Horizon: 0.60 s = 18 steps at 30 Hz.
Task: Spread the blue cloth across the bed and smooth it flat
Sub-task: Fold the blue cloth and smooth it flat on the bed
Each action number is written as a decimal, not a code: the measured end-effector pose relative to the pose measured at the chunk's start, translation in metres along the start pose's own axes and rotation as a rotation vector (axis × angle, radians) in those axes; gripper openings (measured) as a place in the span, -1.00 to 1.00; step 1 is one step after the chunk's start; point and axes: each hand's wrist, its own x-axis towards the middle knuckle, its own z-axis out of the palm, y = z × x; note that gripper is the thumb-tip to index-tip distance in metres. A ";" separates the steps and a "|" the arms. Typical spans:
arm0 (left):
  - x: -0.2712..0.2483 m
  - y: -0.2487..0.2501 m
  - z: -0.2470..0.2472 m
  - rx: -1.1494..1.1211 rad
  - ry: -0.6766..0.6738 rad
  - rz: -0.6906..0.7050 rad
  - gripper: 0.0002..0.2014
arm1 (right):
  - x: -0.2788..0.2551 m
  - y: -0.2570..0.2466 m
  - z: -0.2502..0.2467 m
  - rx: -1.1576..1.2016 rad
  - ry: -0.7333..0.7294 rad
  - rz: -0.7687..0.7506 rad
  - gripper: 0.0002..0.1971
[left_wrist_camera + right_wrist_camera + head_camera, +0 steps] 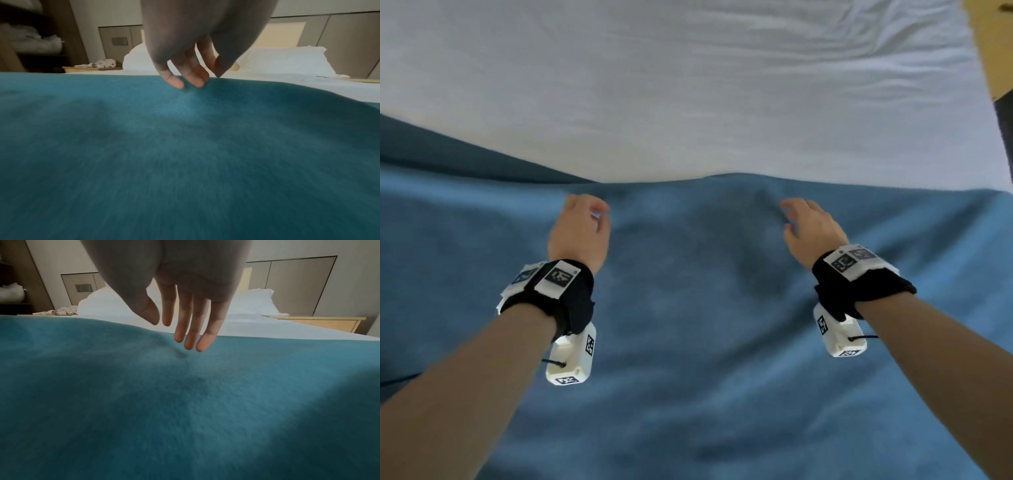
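The blue cloth (688, 342) covers the near part of the bed; its far edge runs across the white sheet (688, 85). My left hand (582, 226) hovers over the cloth near that edge, fingers loosely bent and holding nothing. In the left wrist view its fingertips (185, 81) point down just above the blue cloth (185, 146). My right hand (808, 222) is at the same distance on the right, fingers straight. The right wrist view shows its fingers (191, 331) hanging above the blue cloth (185, 402), apart from it. A shallow dip lies in the cloth between the hands.
White pillows (246, 303) lie at the head of the bed against a panelled wall. A light wooden bedside table (320, 322) stands on the right. Crumpled white items (102, 63) sit on a surface at the left. The bed's right edge (993, 144) borders dark floor.
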 end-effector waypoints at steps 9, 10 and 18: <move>0.095 0.005 0.001 0.153 -0.175 0.065 -0.73 | 0.068 -0.018 0.014 0.095 -0.009 0.034 -0.44; 0.101 0.001 0.001 0.199 -0.239 0.051 -0.74 | 0.073 -0.017 0.016 0.102 -0.011 0.063 -0.46; 0.117 0.002 -0.008 0.652 -0.367 0.187 -0.87 | 0.089 -0.019 0.024 0.230 0.006 0.235 -0.84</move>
